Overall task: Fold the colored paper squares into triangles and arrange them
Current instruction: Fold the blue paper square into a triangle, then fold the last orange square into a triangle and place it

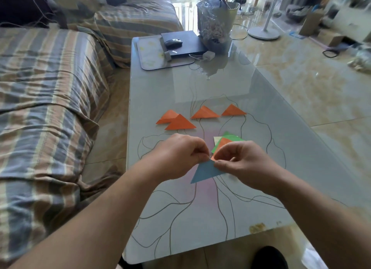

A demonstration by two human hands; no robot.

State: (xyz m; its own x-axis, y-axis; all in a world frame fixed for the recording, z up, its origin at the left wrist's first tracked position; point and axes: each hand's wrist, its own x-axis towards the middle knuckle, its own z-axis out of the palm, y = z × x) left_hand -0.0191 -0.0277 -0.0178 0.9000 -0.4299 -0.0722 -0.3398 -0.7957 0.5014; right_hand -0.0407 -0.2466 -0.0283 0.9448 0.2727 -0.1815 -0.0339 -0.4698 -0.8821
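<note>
Glossy tiled flooring surrounds the pale glass-topped coffee table you are working at, its surface printed with thin dark flower outlines, and a sofa under a striped blue-and-tan cover runs along its left side. Your left hand and your right hand meet just above the table's middle, fingertips curled in, both pinching the top corner of a blue paper sheet folded into a triangle. That blue triangle hangs down and toward you from the pinch, its broad part spreading below and between your two hands, its lower left tip near the table; whether it touches the glass is hard to tell from this angle. Just behind your right hand lies a small loose stack of unfolded paper squares, with green, orange and a cream sheet showing, partly hidden by your knuckles. Farther away from you, four folded orange paper triangles sit in a rough row across the table, the two on the left overlapping and the other two apart. At the far end of the table rest a black laptop with a dark computer mouse on top, a pale mat beneath, and a bin lined with crinkled clear plastic beside them.
</note>
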